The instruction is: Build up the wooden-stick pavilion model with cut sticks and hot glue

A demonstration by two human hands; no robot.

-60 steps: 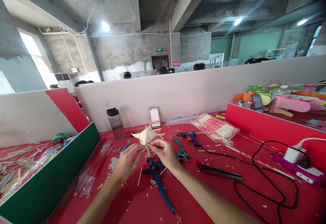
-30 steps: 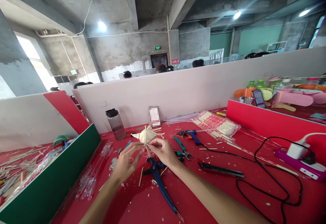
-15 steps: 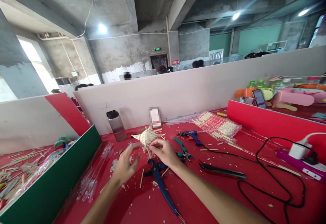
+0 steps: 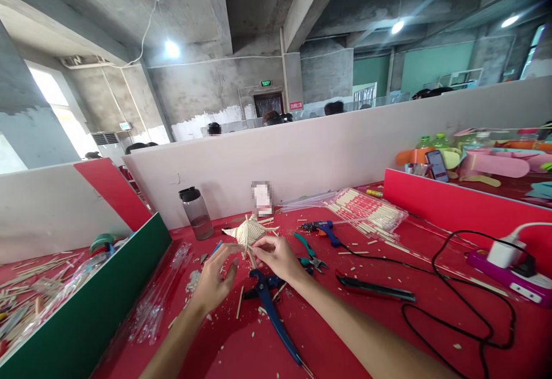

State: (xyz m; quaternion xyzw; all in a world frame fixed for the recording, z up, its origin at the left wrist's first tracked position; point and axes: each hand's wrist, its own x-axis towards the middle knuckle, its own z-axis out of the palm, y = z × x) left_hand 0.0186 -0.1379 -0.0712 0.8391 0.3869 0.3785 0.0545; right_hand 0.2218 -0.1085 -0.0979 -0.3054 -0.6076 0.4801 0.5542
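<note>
A pale model made of thin wooden sticks stands at the middle of the red table, with pointed parts jutting out at its sides. My right hand pinches at its lower front, thumb and forefinger together at a stick. My left hand is at the model's lower left, its forefinger reaching to the model and its thumb held apart. Blue-handled cutters lie just below the model. Whether my left fingertip touches a stick is too small to tell.
Green pliers, a glue gun with a black cord and a black knife lie to the right. Bundled sticks are behind them. A bottle stands at the back left. A green divider edges the left side.
</note>
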